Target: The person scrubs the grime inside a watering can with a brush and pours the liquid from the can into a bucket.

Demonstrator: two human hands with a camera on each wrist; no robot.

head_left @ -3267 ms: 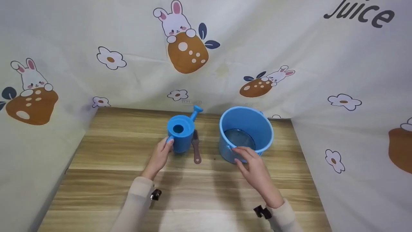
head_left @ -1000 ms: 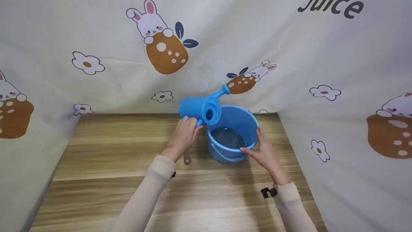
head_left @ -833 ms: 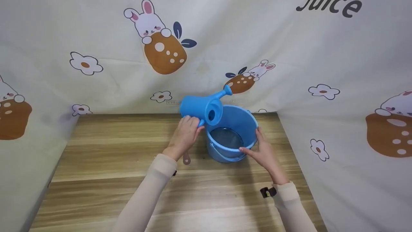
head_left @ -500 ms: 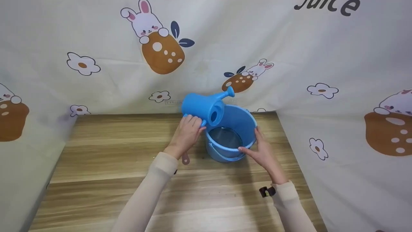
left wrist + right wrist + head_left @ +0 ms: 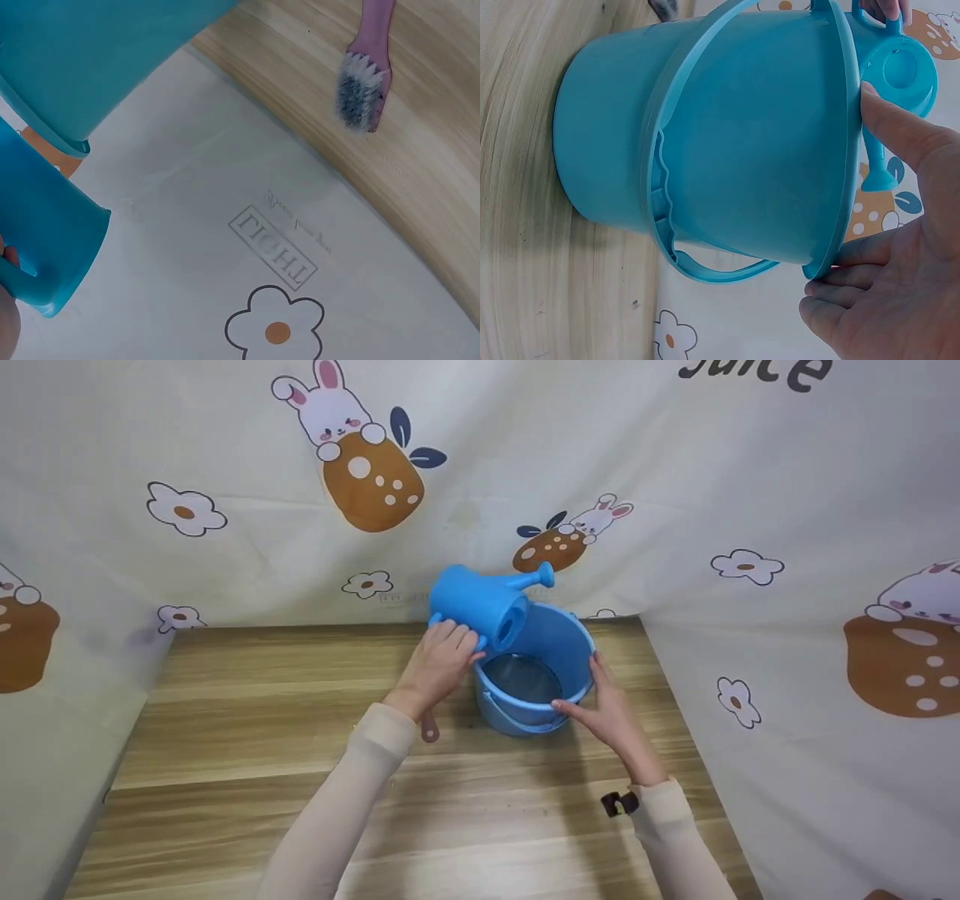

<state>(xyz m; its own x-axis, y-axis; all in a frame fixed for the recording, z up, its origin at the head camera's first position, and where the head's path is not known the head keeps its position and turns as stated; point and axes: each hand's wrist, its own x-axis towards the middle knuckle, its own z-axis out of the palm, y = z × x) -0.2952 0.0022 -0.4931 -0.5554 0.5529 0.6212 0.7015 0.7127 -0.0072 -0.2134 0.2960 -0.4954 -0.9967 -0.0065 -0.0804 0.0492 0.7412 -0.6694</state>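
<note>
My left hand (image 5: 441, 658) grips the handle of a blue watering can (image 5: 476, 604). The can is tipped on its side, its open top facing down and right over the left part of a blue bucket (image 5: 517, 721). Its spout (image 5: 534, 577) points right, above the bucket's far rim. The bucket stands upright on the table, its bail handle hanging down in front and its floor dark. With thumb and fingers spread, my right hand (image 5: 611, 712) holds the bucket's rim at the right front. In the right wrist view the thumb (image 5: 904, 131) lies at the rim's edge.
A brush (image 5: 367, 82) with a pinkish handle and grey-white bristles lies on the wooden table (image 5: 247, 735); in the head view my left arm hides most of it. Printed cloth walls (image 5: 247, 562) rise behind and on both sides. Small specks dot the tabletop.
From upright beside the bucket, the watering can was lifted and tipped over it; during the last second it tilts further and shifts slightly right. My right hand went from the front rim to the right-front rim.
</note>
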